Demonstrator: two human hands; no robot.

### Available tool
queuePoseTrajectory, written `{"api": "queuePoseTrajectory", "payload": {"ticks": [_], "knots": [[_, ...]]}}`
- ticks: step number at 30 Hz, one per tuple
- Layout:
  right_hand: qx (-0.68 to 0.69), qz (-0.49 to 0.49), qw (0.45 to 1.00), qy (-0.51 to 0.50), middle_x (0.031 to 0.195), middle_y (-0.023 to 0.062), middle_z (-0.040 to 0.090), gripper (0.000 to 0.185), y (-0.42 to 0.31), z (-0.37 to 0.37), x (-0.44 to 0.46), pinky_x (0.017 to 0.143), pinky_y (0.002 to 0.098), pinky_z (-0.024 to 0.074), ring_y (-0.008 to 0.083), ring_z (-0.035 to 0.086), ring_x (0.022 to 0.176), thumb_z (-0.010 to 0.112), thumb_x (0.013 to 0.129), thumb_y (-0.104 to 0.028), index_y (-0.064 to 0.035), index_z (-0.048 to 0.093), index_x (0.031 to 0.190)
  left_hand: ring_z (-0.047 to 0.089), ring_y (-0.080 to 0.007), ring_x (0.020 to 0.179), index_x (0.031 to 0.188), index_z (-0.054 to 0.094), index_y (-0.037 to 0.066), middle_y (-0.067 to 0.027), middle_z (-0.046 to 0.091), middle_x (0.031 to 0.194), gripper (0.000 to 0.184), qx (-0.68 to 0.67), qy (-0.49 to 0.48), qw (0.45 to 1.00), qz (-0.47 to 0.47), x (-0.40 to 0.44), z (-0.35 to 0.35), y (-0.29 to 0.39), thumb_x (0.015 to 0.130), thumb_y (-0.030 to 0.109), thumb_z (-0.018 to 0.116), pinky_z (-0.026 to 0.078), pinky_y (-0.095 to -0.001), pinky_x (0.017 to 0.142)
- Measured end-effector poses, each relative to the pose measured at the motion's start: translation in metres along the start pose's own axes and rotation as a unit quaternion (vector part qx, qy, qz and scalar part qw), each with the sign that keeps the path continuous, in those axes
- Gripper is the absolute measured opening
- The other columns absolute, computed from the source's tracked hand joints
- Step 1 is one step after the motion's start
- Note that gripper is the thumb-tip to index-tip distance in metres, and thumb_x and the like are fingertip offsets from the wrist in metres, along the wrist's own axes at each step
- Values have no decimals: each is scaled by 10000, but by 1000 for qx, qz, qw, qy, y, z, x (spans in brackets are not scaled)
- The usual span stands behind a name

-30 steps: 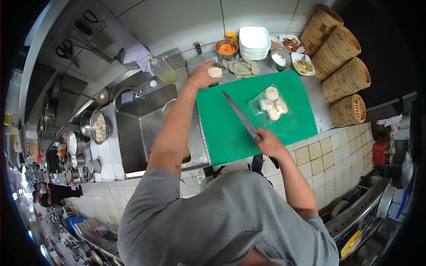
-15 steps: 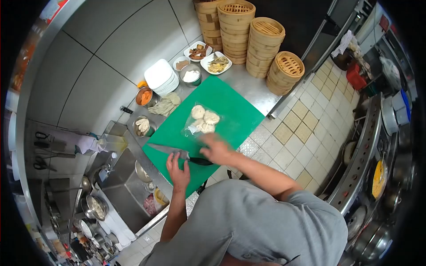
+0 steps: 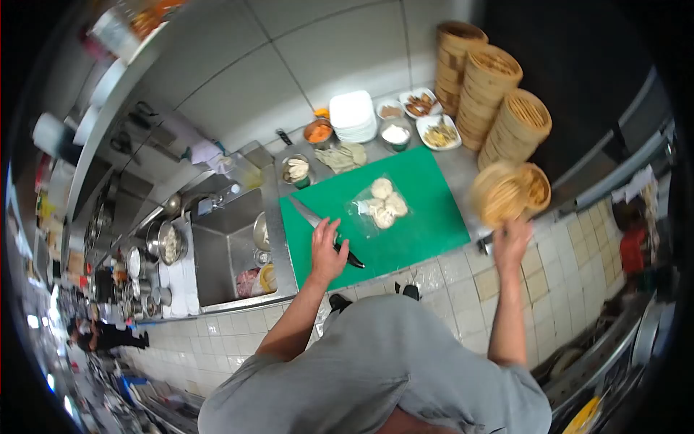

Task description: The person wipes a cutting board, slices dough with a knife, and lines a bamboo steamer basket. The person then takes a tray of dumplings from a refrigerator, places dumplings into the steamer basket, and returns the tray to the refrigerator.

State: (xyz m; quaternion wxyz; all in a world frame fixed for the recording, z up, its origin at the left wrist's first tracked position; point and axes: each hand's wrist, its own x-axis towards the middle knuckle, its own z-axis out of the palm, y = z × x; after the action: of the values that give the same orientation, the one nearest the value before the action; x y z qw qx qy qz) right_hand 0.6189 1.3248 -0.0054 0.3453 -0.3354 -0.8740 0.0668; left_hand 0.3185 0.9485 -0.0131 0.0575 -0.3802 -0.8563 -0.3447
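At the left lies the steel sink [image 3: 228, 249], boxy and dull-sheened; right of it the board [image 3: 434, 242] is a flat, matt green rectangle. Across its left part rests the knife [image 3: 307, 212], its long axis slanting: the tapered grey metal blade points to the far left corner, the smooth black handle to the near edge. The left hand [image 3: 327, 249] is over it, fingers spread apart; whether they touch it I cannot tell. Mid-board sits a clear, crinkled bag [image 3: 361, 220] of round, pale, soft-looking buns [image 3: 383, 207]. Farther right, beyond the board, the right hand [image 3: 513, 242] is closed on the rim of a lid [image 3: 499, 192], round, tan, ribbed bamboo, tilted and blurred, beside a short bamboo steamer [image 3: 541, 189].
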Motion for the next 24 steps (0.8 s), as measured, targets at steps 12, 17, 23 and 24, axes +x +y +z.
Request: {"api": "queuePoseTrajectory", "payload": {"ticks": [12, 17, 23, 24], "knots": [[114, -14, 977, -178, 1320, 254, 663, 407, -134, -14, 95, 1089, 622, 428, 428, 638, 1225, 686, 869, -3, -75, 688, 1270, 536, -423, 1278, 1377, 564, 6, -232, 583, 1324, 600, 103, 234, 960, -111, -167, -112, -186, 805, 70, 733, 393, -524, 1142], [302, -274, 896, 177, 1165, 184, 745, 217, -299, -169, 281, 914, 323, 574, 217, 738, 1031, 649, 958, 57, 57, 703, 1169, 458, -442, 1346, 1398, 524, -12, -257, 492, 1379, 599, 97, 299, 889, -333, -251, -141, -201, 821, -48, 679, 358, -488, 1172], [145, -309, 909, 238, 905, 101, 737, 197, -459, -210, 539, 768, 331, 554, 223, 699, 824, 676, 957, -115, -13, 730, 1117, 452, -462, 1317, 1437, 486, 3, -264, 465, 1363, 642, 100, 305, 835, -447, -336, -116, -230, 824, -53, 670, 366, -520, 1169], [-152, -339, 927, 59, 1165, 170, 683, 448, -470, -192, 613, 919, 394, 538, 276, 677, 1049, 733, 916, -354, -87, 693, 1274, 449, -460, 1326, 1455, 475, 9, -270, 474, 1364, 660, 153, 271, 839, -446, -353, -111, -229, 829, -31, 681, 368, -519, 1165]]}}
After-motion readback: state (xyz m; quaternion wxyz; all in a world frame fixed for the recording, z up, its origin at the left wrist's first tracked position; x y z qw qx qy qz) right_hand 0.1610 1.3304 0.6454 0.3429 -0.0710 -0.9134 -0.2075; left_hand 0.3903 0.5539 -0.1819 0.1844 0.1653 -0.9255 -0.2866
